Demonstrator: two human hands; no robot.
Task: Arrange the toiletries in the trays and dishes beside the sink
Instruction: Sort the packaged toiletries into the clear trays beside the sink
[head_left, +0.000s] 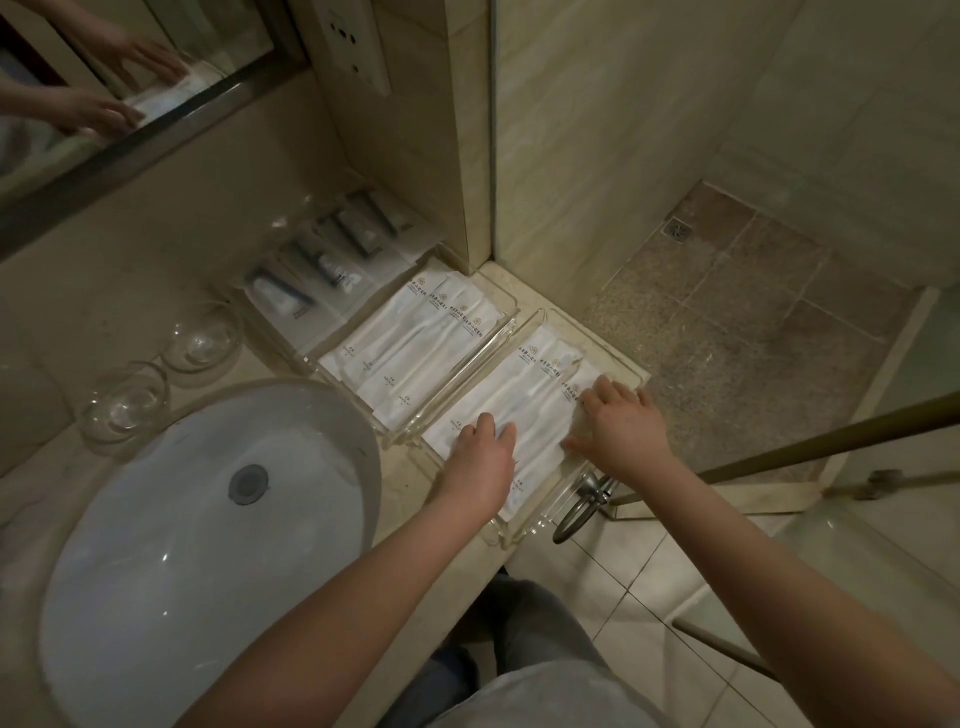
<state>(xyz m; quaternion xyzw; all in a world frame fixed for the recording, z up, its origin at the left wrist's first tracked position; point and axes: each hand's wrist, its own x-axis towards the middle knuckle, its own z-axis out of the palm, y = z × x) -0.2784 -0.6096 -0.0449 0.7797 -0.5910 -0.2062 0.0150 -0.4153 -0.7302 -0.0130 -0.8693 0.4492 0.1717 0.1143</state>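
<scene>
Three clear trays lie in a row on the counter right of the sink. The nearest tray holds several white sachets. My left hand rests flat on the sachets at their near end, fingers spread. My right hand presses on the sachets at the tray's right side, fingers apart. The middle tray carries several more white sachets. The far tray holds packets with small tubes. Neither hand grips anything.
Two empty glass dishes stand behind the sink. A mirror and a wall socket are above the counter. A metal ring hangs below the counter's right edge, beside the shower floor.
</scene>
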